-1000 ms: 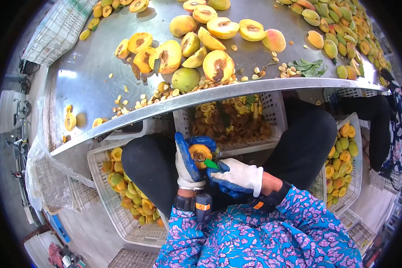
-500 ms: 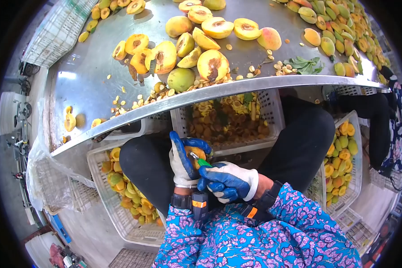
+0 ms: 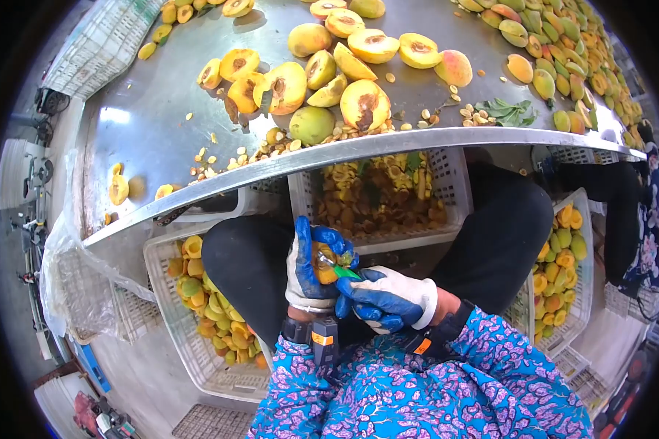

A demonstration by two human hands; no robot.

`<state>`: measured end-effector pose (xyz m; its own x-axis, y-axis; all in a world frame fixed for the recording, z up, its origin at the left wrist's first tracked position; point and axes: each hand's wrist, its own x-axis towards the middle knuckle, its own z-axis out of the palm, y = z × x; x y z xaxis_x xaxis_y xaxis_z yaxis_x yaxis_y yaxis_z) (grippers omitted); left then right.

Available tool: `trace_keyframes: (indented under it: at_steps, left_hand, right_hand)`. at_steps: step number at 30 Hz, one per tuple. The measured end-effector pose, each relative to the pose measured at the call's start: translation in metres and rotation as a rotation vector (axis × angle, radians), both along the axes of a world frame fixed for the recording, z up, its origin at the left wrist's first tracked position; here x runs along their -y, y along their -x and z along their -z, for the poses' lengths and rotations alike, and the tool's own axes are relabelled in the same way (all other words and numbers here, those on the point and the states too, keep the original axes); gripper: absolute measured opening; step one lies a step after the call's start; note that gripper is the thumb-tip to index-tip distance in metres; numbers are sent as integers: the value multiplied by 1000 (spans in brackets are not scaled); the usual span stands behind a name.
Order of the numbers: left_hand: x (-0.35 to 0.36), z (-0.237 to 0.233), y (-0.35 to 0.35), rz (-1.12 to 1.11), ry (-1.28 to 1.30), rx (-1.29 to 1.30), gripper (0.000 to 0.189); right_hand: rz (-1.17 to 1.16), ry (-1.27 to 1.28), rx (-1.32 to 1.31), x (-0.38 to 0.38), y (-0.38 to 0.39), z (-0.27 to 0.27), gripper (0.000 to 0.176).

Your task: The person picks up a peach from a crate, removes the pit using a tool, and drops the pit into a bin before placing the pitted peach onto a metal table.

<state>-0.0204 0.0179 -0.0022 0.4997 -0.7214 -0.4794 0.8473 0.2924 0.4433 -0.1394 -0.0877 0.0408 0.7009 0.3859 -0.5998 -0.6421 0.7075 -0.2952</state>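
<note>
Above my lap, my left hand [image 3: 307, 274], in a white and blue glove, is closed around a yellow peach half [image 3: 324, 269]. My right hand [image 3: 392, 296], gloved the same way, grips a small pitting tool [image 3: 346, 273] with a green handle and a metal tip. The tip is at the cut face of the peach half, partly hidden by it and the fingers. Beyond the hands, under the table, a crate [image 3: 458, 186] holds brown and yellow peach scraps.
A metal table [image 3: 161, 110] carries cut peaches [image 3: 282, 88], loose pits, green leaves [image 3: 509, 112] and a large fruit pile [image 3: 564, 51] at right. Crates of peach halves stand left [image 3: 223, 377] and right [image 3: 587, 256]. Another person's leg [image 3: 608, 183] shows at far right.
Both hands have shifted slightly right and the peach half is turned more in my left hand. The tool's tip sits deeper at the fruit's middle. The whole view has moved a little.
</note>
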Motion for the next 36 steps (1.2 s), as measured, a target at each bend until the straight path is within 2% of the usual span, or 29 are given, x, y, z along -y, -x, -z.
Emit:
trace_keyframes:
  at_steps: [1,4,8,10,13,16,17,19,20,21,24,25,28,29,32,36]
  left_hand:
    - [0,0,2,3,-44,31,46]
    - [4,-2,2,-42,-156,152,46]
    - [5,0,-2,-43,-229,435,47]
    - [7,0,-1,-32,-252,522,47]
    - [13,-2,4,-65,-456,695,47]
    - [10,-1,-3,52,-258,465,47]
    - [11,0,-3,56,-259,447,47]
    - [11,0,-1,66,-267,406,48]
    - [12,0,-1,72,-327,481,48]
    - [14,-2,-1,77,-386,560,48]
    - [20,-8,3,100,-517,682,49]
    - [23,-10,5,103,-547,703,49]
    - [26,-13,7,143,-483,722,51]
    - [26,-14,7,152,-471,728,52]
    - [27,-14,5,159,-484,731,54]
    - [36,-10,4,115,-493,685,55]
  right_hand:
    - [-31,104,9,2,-2,-6,38]
    - [49,-285,-72,3,0,0,37]
    - [84,-407,-89,4,-3,3,34]
    - [51,-279,-108,2,-3,-1,35]
    - [-28,-69,-85,0,-4,11,36]
    - [112,-524,-82,4,5,18,34]
    - [164,-534,-134,4,4,10,36]
    - [205,-700,-58,-3,7,22,32]
    - [229,-784,-18,-4,8,25,31]
    - [206,-703,-75,-3,8,26,31]
    - [8,-165,-66,6,6,23,34]
    - [-11,-109,-121,8,3,23,35]
    - [65,-662,-71,17,12,45,35]
    - [119,-713,-118,15,14,41,35]
    - [237,-1141,46,-3,19,62,35]
    - [370,-1400,160,-20,17,80,43]
